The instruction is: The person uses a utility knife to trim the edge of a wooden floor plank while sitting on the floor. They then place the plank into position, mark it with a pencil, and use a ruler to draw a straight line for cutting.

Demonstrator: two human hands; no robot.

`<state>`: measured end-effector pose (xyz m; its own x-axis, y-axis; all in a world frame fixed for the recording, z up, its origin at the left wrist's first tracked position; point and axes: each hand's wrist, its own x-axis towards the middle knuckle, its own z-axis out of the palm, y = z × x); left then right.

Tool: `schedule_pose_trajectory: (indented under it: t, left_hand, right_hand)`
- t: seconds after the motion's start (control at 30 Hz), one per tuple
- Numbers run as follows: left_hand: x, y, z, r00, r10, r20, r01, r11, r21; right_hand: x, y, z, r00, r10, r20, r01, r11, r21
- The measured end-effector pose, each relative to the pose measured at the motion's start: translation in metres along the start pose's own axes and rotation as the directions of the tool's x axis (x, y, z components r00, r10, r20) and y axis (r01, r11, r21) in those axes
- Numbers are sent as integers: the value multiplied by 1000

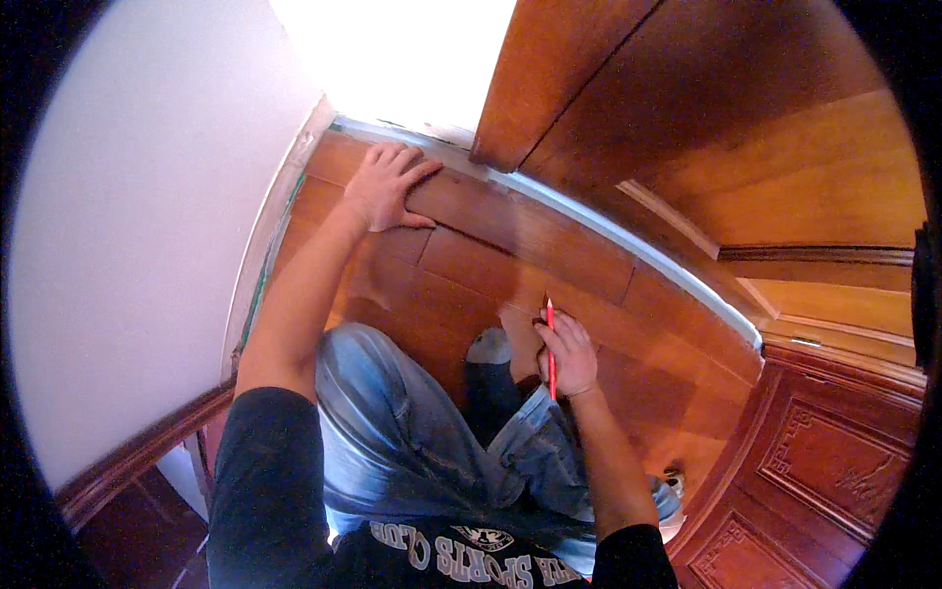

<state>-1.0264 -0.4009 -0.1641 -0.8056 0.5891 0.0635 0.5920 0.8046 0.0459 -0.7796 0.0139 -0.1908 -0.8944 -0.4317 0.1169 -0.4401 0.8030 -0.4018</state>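
Note:
My left hand (386, 187) rests with fingers spread on a dark wooden floor plank (471, 206) near the doorway, its thumb by a dark seam between boards. My right hand (571, 355) grips a red pencil (550, 324), held upright in the picture with the point toward the far boards, just above my bent, jeans-covered leg. A pale metal-looking strip (628, 236) runs along the far edge of the planks, below a wooden door (579, 79).
A white wall (137, 196) with a narrow baseboard (265, 245) stands at my left, a dark wooden rail (137, 452) low beside it. Carved reddish wooden panels (834, 452) are at my lower right. Bright light fills the opening beyond the strip.

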Motion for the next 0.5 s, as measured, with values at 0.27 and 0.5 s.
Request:
schedule_pose_trajectory:
  t: [0.27, 0.5]
  left_hand:
    - [-3, -2, 0, 1000, -1, -26, 1, 1000, -12]
    - [-2, -4, 3, 1000, -1, -14, 0, 999, -52]
  right_hand:
    - [6, -6, -6, 1000, -4, -2, 4, 1000, 0]
    - [10, -11, -10, 999, -36, -5, 36, 999, 14]
